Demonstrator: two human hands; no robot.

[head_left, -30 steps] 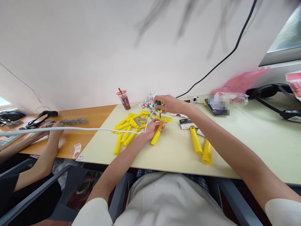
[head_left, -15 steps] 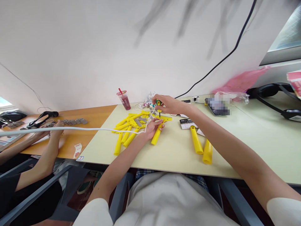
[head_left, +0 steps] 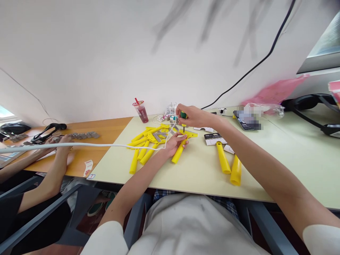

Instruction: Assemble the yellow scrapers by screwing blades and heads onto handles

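My left hand [head_left: 175, 143] is wrapped round a yellow plastic scraper [head_left: 178, 154], whose hollow handle points toward me and whose wide head lies away from me. Above that head, my right hand [head_left: 189, 115] grips a screwdriver [head_left: 183, 120] with a green and yellow handle. Its dark shaft points straight down at the scraper head; whether the tip sits in a screw is too small to tell. Left of my left hand lies a pile of yellow scrapers [head_left: 148, 139], with grey metal blades [head_left: 160, 134] among them.
Two more yellow scrapers [head_left: 223, 159] lie on black-and-white cards [head_left: 211, 139] at the right. A drink cup [head_left: 141, 112] stands by the wall, and a phone [head_left: 244, 120] lies farther right. A white cable [head_left: 119, 145] crosses the view. A co-worker's hands [head_left: 63, 143] are at the left table.
The view has shifted slightly. Both hands stay at the same scraper, the screwdriver still upright over its head; my right hand's grip on the handle has turned slightly.
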